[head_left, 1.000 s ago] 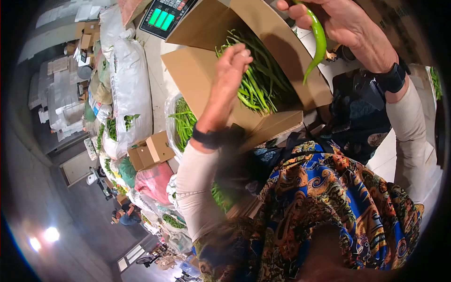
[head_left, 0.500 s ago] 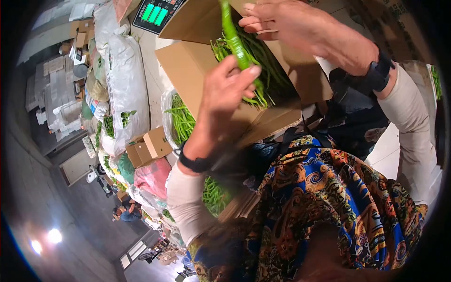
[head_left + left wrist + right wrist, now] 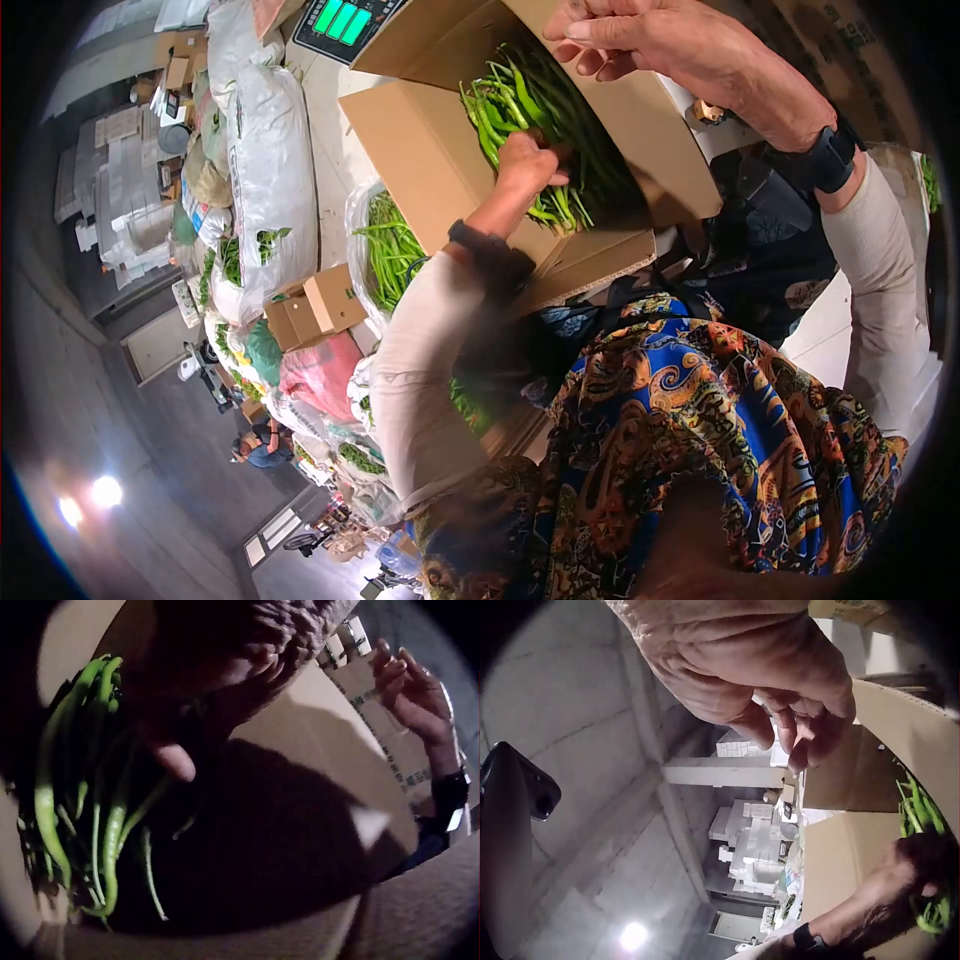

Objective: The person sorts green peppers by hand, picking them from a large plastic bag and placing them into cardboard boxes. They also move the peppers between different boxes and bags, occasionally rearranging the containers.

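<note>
Long green peppers lie bunched inside an open cardboard box. My left hand reaches down into the box over the peppers, knuckles up and thumb out to one side. In the left wrist view its thumb overlaps the dark pile, and peppers show beside it. The other fingers are hidden, so I cannot tell whether they grip a pepper. My right hand hovers over the box's right wall, fingers loosely bent. Nothing is between those fingers in the right wrist view.
A scale with a lit green display stands beyond the box. Left of the box sit a clear bag of green peppers and a small cardboard box. Large white sacks line the left side.
A large green pepper was in my right hand, then between both hands at my left fingers. My left hand has since lowered into the box; my right has drawn back to the right, without the pepper.
</note>
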Available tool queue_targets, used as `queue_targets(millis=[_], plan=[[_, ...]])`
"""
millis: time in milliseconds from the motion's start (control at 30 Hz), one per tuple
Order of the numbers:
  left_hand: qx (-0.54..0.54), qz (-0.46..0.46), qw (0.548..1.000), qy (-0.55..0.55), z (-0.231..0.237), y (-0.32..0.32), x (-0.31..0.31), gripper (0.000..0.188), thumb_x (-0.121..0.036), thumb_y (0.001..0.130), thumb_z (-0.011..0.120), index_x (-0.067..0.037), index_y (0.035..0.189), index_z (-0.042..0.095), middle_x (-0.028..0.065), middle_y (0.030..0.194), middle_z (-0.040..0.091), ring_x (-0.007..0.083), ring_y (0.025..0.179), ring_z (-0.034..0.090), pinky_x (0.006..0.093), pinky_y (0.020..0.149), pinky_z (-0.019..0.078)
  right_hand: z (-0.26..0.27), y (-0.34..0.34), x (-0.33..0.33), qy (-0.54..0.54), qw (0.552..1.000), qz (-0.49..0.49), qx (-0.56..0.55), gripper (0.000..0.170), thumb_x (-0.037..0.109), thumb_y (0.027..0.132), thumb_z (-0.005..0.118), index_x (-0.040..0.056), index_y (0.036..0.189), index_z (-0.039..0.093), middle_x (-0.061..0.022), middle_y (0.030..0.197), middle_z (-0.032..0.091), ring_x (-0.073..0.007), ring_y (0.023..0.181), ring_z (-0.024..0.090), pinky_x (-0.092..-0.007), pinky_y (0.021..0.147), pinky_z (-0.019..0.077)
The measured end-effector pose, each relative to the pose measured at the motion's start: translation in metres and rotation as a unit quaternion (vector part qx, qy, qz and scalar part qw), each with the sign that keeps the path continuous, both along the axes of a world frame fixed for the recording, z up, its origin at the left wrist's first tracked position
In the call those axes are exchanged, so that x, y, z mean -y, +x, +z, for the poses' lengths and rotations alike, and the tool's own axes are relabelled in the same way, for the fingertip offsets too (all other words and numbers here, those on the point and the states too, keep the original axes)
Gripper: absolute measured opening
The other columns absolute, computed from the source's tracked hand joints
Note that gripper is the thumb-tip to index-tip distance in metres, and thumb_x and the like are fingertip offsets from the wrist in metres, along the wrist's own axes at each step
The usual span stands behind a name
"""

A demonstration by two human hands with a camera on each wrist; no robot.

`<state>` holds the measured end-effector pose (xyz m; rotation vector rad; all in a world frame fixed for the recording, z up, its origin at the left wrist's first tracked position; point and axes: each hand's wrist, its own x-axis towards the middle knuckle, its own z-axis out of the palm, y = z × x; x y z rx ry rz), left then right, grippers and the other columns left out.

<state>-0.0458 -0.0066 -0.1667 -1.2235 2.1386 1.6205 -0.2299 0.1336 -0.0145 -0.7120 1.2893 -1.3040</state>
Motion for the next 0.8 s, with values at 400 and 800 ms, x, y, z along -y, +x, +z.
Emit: queue_targets(millis=[400, 800], plan=[[0.042, -0.046, 0.998, -0.015, -0.003, -0.005, 0.01, 0.028, -0.016, 0.082, 0.065, 0.007, 0.098, 0.062, 0.015, 0.069, 0.067, 0.0235, 0.056, 0.068, 0.0313, 0.055, 0.0552, 0.014, 0.001, -0.009, 0.02, 0.999, 0.013, -0.029, 0.022, 0.026, 0.095, 0.056, 0.0041, 0.096, 0.059, -0.0012, 0.088, 0.058, -0.0099, 0.085, 0.054, -0.0251, 0.08, 0.0442], [-0.123, -0.023, 0.992, -0.016, 0.145, 0.025, 0.075, 0.035, -0.028, 0.091, 0.059, 0.001, 0.11, 0.059, 0.0112, 0.093, 0.064, 0.0149, 0.079, 0.064, 0.0244, 0.069, 0.0524, 0.03, 0.006, 0.002, 0.094, 0.992, -0.006, -0.08, 0.022, 0.023, 0.094, 0.054, 0.0014, 0.099, 0.059, -0.0031, 0.091, 0.062, -0.0107, 0.084, 0.058, -0.0247, 0.077, 0.0471]])
